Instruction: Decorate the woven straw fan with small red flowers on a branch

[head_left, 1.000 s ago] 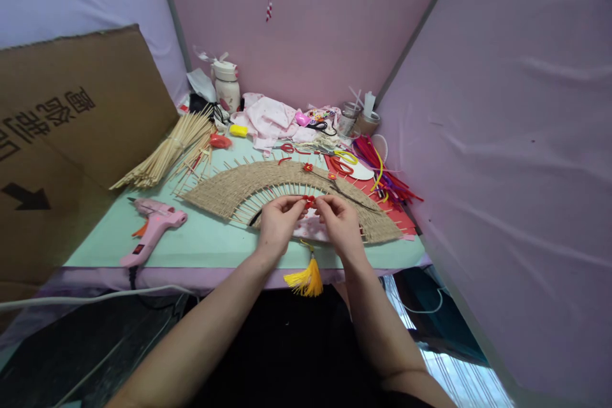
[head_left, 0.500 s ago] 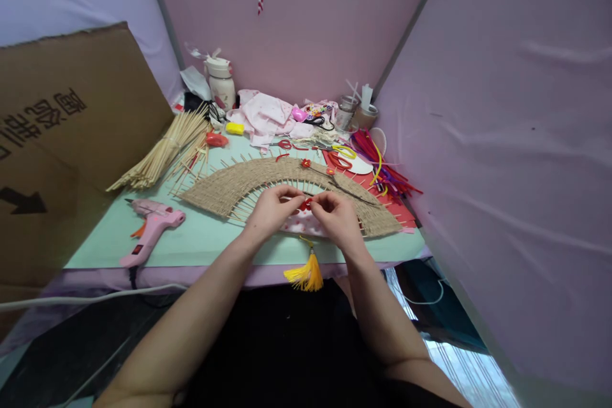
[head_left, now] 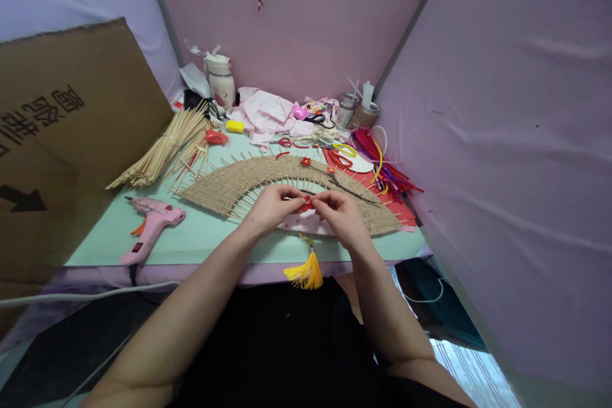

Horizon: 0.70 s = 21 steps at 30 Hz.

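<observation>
Between the fingertips of my left hand [head_left: 273, 207] and my right hand [head_left: 340, 213] is a small red flower-like piece [head_left: 307, 203], pinched from both sides. It is partly covered by the fingers. Beneath my hands lies a woven fan [head_left: 215, 190] with thin sticks poking out along its edges. Pink dotted cloth [head_left: 306, 223] covers its lower middle, and a yellow tassel [head_left: 306, 271] hangs over the table edge. A dark twig [head_left: 354, 191] rests on the fan's right part, with a red flower [head_left: 306, 162] near its upper end.
A pink glue gun [head_left: 155, 223] lies at the left, its cable running off the edge. Behind are a bundle of bamboo sticks [head_left: 162, 153], a white bottle [head_left: 220, 80], yellow scissors [head_left: 344, 150] and coloured pipe cleaners [head_left: 382, 162]. A cardboard sheet [head_left: 95, 102] stands at left.
Both hands keep pinching the red piece, with only slight shifts of the fingers and right wrist. The view has moved a little; the things on the table stay in place.
</observation>
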{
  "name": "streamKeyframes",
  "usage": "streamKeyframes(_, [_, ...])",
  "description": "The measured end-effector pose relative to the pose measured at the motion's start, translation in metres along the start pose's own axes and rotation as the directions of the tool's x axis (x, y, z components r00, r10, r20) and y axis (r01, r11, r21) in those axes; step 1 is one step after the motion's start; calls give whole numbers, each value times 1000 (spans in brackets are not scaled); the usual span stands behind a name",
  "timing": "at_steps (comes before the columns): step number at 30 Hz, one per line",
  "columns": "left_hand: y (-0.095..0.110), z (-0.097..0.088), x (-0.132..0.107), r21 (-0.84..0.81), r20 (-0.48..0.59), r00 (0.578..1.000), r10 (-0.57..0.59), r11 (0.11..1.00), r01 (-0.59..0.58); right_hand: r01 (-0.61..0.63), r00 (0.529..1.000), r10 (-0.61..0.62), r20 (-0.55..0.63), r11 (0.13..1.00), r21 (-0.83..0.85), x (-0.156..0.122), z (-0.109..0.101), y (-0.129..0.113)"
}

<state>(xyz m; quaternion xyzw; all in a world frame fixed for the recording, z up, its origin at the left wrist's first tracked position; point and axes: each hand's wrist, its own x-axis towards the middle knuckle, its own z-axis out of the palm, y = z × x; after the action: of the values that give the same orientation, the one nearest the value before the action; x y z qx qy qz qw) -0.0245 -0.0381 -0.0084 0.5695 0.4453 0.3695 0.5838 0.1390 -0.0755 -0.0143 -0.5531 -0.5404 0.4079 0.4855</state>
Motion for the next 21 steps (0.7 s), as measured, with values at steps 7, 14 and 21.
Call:
streamKeyframes(7, [0,1,0,-74,-42,999,11,997,-14,45,998,-46,-32,998,-41,-1,2,0])
streamKeyframes(14, [0,3,-2,-112,-2,998,63,992,-63,69,996,-71,-48,996,-49,-3,7,0])
streamKeyframes(21, [4,17,-13,-366,-97,993,-72,930,32,196,934,-244,-260,960,-199,-12,17,-1])
